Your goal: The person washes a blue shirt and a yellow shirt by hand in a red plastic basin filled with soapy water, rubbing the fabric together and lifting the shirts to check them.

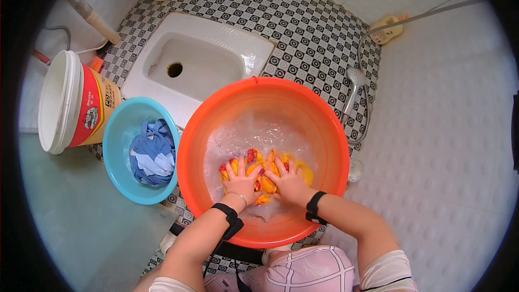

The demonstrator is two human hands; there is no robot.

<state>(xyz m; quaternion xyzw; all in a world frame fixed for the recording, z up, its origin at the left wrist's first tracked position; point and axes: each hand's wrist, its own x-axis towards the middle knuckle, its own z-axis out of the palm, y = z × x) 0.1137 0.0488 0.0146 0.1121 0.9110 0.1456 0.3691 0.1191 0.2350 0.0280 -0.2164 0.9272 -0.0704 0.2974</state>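
Note:
A large orange basin (316, 109) holds sudsy water (254, 130). Partly under the water lies a yellow and orange cloth with red patches (268, 184), bunched up. My left hand (240, 183) presses on its left side with fingers spread. On its right side rests my right hand (292, 184), its fingers also apart and flat against the fabric. Both palms face down, side by side, and the cloth beneath them is partly hidden. Black bands circle both wrists, and a thin bracelet sits on the left one.
Left of the basin stands a light blue basin (116, 170) with blue clothes (153, 154). Beyond it a white bucket (81, 103) leans. A squat toilet (227, 38) lies behind. A shower head (354, 84) with hose and a cream bottle (386, 31) are at the right wall.

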